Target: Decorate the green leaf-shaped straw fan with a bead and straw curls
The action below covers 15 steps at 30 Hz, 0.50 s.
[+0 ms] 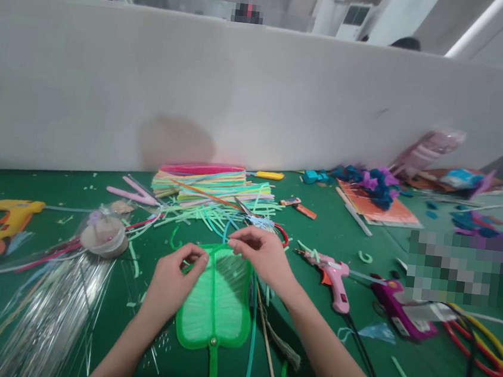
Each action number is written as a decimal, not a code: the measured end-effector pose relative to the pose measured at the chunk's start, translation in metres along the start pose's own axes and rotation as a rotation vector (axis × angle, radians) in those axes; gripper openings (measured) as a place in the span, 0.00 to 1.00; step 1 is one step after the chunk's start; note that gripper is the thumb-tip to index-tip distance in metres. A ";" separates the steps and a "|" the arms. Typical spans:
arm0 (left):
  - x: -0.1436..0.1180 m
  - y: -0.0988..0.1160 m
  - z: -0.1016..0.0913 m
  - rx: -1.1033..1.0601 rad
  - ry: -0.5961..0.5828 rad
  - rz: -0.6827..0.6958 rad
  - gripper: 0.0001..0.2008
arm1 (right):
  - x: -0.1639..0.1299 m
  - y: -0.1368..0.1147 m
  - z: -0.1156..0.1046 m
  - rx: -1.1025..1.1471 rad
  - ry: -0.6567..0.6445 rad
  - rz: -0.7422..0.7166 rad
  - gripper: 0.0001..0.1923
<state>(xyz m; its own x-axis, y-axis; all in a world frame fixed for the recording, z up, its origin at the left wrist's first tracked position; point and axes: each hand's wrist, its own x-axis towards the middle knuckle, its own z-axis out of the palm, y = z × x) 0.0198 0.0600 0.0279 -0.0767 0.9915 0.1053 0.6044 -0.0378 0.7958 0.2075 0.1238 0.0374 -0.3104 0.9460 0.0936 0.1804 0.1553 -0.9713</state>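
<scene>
A green hand fan (230, 306) with translucent panels, a thick green rim and a middle rib lies in front of me, its handle (213, 370) towards me. At the fan's top left edge, my left hand (174, 276) is closed, thumb and fingers pinched at the rim. My right hand (260, 255) is closed too, thumb against forefinger just above the top edge; whatever is between the fingertips is too small to make out. Behind it lie scissors (244, 207), partly hidden. A thin wooden stick (267, 346) and a blue-green strip (251, 350) run beside the fan.
Bundled pastel pipe cleaners (207, 184) lie at the back against a white partition (261, 93). A yellow glue gun (15, 214) and a wrapped round container (105, 238) are left. On the right are a pink glue gun (334, 275), a purple tool (404, 312) and cables.
</scene>
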 end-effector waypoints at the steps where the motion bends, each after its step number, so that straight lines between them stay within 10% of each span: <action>1: -0.001 -0.003 -0.002 0.030 0.017 0.001 0.12 | 0.000 0.001 0.000 -0.108 -0.015 -0.035 0.07; 15: -0.007 -0.018 0.001 0.505 0.135 0.079 0.18 | 0.002 0.008 0.030 -0.866 -0.090 -0.343 0.05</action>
<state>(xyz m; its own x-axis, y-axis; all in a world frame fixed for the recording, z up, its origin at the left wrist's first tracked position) 0.0104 0.0534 0.0119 -0.0966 0.9619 0.2560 0.9168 -0.0142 0.3991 0.1803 0.1181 0.0231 -0.5397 0.7895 0.2923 0.6873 0.6137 -0.3885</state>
